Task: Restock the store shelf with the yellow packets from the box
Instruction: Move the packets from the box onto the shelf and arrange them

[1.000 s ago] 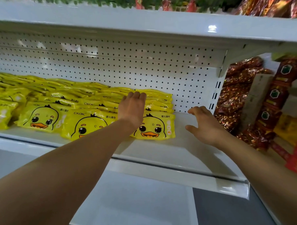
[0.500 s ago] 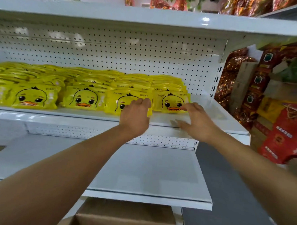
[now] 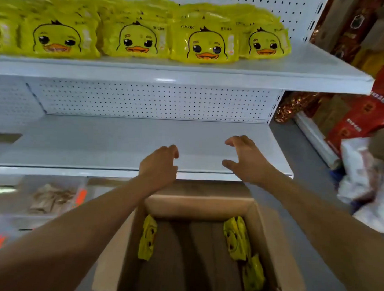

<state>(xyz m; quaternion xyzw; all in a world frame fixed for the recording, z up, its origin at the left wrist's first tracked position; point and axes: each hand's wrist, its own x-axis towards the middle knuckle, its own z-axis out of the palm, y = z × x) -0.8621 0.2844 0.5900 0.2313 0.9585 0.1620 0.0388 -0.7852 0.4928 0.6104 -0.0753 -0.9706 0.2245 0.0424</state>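
Both hands, left and right, hang empty with loosely curled fingers above the open cardboard box; next likely grasping yellow duck-faced packets inside.

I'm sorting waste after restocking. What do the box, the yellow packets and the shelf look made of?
Box: plain brown cardboard, matte, with folded flaps. Yellow packets: likely thin plastic film, glossy and crinkled, printed with a duck face. Shelf: apparently white painted metal, smooth with a slight sheen, against a perforated back panel.
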